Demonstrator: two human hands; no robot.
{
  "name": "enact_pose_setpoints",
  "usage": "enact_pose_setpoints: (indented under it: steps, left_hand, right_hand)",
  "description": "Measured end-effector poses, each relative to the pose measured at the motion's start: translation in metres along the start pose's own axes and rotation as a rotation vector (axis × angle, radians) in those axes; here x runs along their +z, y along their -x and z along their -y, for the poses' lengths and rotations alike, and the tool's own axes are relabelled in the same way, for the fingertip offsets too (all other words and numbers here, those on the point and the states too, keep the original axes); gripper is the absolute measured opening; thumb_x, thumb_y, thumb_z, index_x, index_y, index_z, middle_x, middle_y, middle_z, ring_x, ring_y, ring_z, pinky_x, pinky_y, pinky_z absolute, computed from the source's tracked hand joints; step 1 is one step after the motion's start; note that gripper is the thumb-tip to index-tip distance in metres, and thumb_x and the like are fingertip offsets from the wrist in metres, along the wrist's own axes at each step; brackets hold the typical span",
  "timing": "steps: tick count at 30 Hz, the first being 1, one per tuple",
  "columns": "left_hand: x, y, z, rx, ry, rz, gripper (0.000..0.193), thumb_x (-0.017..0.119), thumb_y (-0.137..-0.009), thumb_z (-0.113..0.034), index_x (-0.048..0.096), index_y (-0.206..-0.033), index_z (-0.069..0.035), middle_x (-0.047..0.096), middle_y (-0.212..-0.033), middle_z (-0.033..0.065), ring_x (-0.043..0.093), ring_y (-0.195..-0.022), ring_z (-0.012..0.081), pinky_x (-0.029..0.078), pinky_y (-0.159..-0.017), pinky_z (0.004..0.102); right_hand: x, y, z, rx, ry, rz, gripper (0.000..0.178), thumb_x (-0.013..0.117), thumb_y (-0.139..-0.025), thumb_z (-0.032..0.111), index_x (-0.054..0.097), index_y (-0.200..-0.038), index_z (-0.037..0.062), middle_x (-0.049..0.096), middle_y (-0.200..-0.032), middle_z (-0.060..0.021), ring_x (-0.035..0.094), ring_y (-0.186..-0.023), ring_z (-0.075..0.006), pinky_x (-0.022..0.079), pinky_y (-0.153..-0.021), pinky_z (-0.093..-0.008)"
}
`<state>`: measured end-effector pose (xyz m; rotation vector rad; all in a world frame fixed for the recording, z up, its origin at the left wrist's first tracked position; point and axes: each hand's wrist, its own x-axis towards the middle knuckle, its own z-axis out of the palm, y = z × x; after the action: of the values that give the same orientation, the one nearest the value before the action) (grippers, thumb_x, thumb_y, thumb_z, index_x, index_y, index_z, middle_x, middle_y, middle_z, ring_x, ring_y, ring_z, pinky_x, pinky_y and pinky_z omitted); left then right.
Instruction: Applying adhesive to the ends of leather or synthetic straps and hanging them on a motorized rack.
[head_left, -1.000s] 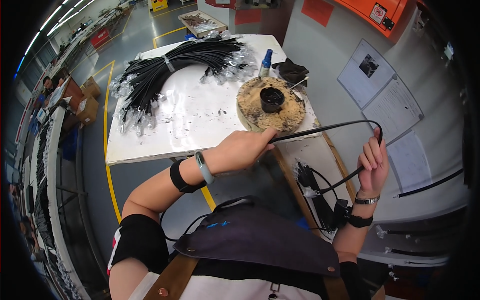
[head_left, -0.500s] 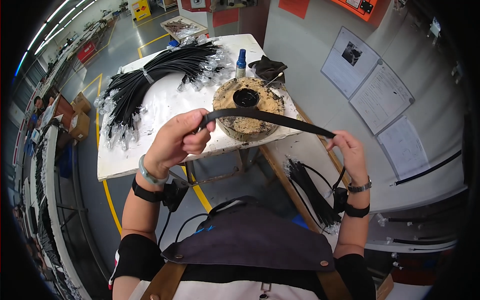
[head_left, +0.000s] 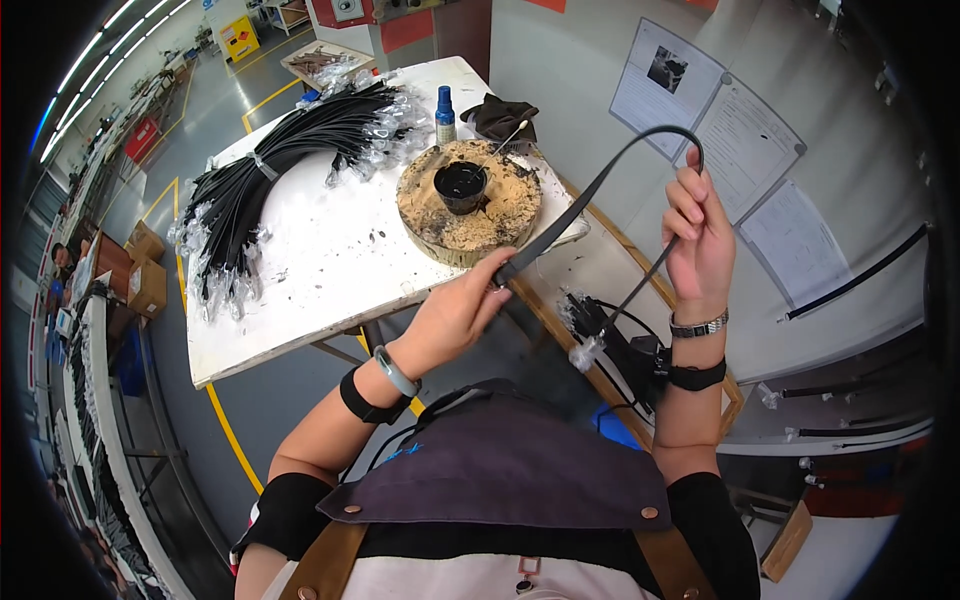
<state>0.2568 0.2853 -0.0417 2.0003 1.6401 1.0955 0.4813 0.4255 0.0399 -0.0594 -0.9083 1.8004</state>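
Note:
A long flat black strap [head_left: 562, 228] arches between my two hands, above the table's near right corner. My left hand [head_left: 462, 305] pinches one part of it in front of the round stand. Raised at the right, my right hand [head_left: 697, 235] has the strap bent over its fingertips. From there the strap's other length slants down to an end wrapped in clear plastic [head_left: 588, 352]. Beyond my left hand, a small cup of black liquid [head_left: 461, 186] sits on a round, cork-coloured, stained stand [head_left: 415, 215]. A thin stick with a pale tip [head_left: 520, 128] leans there.
On the white table [head_left: 290, 335] lies a big tied bundle of black straps [head_left: 290, 150] with plastic-wrapped ends. A blue bottle [head_left: 445, 115] and dark cloth [head_left: 503, 120] stand behind the stand. More straps [head_left: 625, 365] lie low right. A wall with pinned sheets [head_left: 750, 150] bounds the right.
My left hand has moved right and lower, and my right hand has risen. The strap, nearly straight before, now bends in a high loop with its plastic-wrapped end hanging. The view has shifted slightly.

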Motion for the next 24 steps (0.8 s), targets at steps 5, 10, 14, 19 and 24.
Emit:
enact_pose_setpoints:
  steps: [5,10,14,19,24]
  left_hand:
    - [0.011,-0.001,-0.003,0.065,0.037,0.068,0.044,0.047,-0.089,-0.013,0.033,-0.131,-0.008,0.058,-0.099,0.0195,0.056,-0.086,0.0374,0.045,-0.072,0.0403]
    - [0.009,0.000,-0.026,-0.079,0.242,0.076,0.038,0.041,-0.088,-0.005,0.042,-0.126,-0.007,0.056,-0.084,0.0133,0.055,-0.076,0.0287,0.045,-0.075,0.0361]
    - [0.022,0.000,-0.016,0.109,0.273,0.077,0.030,0.040,-0.086,-0.001,0.051,-0.113,-0.003,0.053,-0.080,0.0094,0.052,-0.073,0.0239,0.043,-0.076,0.0346]
    - [0.037,-0.004,-0.021,0.191,0.404,0.034,0.019,0.043,-0.085,-0.003,0.055,-0.099,0.000,0.049,-0.078,0.0100,0.051,-0.072,0.0251,0.042,-0.070,0.0342]
    - [0.039,-0.005,-0.030,0.113,0.285,0.040,0.019,0.050,-0.088,-0.017,0.050,-0.084,0.001,0.046,-0.078,0.0140,0.050,-0.072,0.0323,0.041,-0.063,0.0378]
  right_hand:
    - [0.007,-0.005,0.003,-0.016,0.050,0.007,0.027,0.041,-0.094,0.015,0.042,-0.117,-0.0007,0.040,-0.078,0.0021,0.034,-0.062,-0.0037,0.031,-0.049,-0.0159]
    - [-0.002,-0.008,0.000,-0.017,-0.064,-0.106,0.025,0.044,-0.093,0.012,0.044,-0.114,-0.0007,0.044,-0.078,0.0017,0.036,-0.062,-0.0039,0.031,-0.049,-0.0161]
    - [0.001,-0.012,-0.013,-0.017,-0.111,-0.125,0.025,0.046,-0.092,0.011,0.045,-0.114,-0.0007,0.046,-0.080,0.0016,0.037,-0.062,-0.0043,0.031,-0.049,-0.0168]
    - [0.002,-0.014,-0.024,-0.107,-0.002,-0.182,0.025,0.046,-0.091,0.012,0.047,-0.114,0.0007,0.047,-0.081,0.0013,0.038,-0.064,-0.0057,0.031,-0.050,-0.0187]
    - [0.013,-0.013,-0.036,-0.170,0.086,-0.244,0.024,0.043,-0.093,0.011,0.045,-0.114,0.0001,0.045,-0.079,0.0018,0.037,-0.063,-0.0046,0.033,-0.051,-0.0176]
